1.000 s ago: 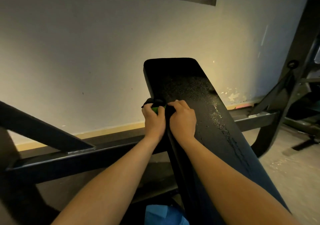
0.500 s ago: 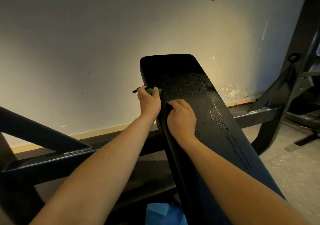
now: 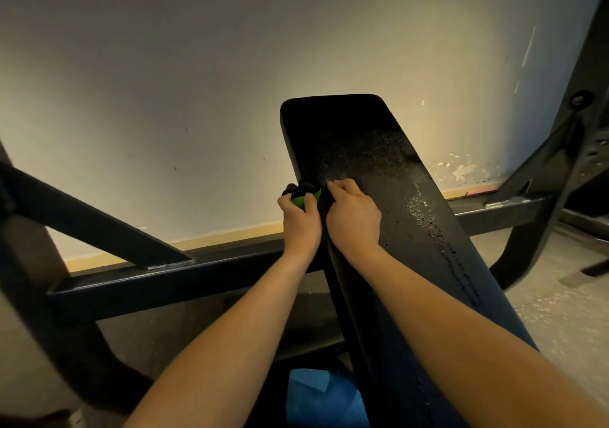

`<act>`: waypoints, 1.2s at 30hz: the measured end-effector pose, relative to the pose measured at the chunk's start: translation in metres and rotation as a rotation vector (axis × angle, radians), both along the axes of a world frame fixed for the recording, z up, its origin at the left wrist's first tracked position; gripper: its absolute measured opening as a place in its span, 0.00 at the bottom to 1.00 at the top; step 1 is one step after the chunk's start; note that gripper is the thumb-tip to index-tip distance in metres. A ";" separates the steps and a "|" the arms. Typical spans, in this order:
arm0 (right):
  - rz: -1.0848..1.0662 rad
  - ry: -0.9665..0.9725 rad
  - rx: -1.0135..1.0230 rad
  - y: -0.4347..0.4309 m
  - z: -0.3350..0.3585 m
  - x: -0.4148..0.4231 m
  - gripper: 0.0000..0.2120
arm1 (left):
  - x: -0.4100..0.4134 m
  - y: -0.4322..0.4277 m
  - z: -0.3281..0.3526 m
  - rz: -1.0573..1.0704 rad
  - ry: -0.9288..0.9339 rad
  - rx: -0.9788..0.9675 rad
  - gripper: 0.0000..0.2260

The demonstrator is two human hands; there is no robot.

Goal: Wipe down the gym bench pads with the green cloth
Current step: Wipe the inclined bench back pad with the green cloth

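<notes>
A long black bench pad point(image 3: 379, 170) slopes up and away from me toward the wall, its top wet and speckled with droplets. My left hand point(image 3: 300, 221) presses against the pad's left side edge, closed around the green cloth point(image 3: 302, 198), of which only a bright green patch and dark folds show. My right hand point(image 3: 354, 218) rests on the pad's top just beside it, fingers curled over the left rim. The two hands almost touch.
Black steel frame beams point(image 3: 184, 272) run across behind and left of the pad. A dark machine upright point(image 3: 573, 137) stands at the right. The pale wall point(image 3: 164, 81) is close behind. Something blue point(image 3: 324, 398) lies low under the pad. Concrete floor point(image 3: 560, 312) is at the right.
My left hand slid up the pad's side edge with the cloth, then came back down beside my right hand. The right hand stayed on the pad's top.
</notes>
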State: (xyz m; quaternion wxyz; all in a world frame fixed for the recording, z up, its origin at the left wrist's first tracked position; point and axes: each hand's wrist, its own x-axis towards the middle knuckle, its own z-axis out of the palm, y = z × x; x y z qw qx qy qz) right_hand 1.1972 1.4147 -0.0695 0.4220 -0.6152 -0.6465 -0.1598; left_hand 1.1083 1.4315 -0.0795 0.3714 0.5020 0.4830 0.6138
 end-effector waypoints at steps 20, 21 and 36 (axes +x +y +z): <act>-0.086 -0.021 0.026 -0.002 -0.025 0.014 0.18 | 0.000 0.026 0.017 0.019 0.027 0.059 0.13; -0.093 -0.024 0.026 -0.002 -0.025 0.014 0.18 | 0.000 0.024 0.013 0.009 0.020 0.048 0.13; -0.085 -0.033 -0.002 -0.008 -0.025 0.011 0.19 | -0.001 -0.036 -0.026 -0.055 0.050 0.023 0.09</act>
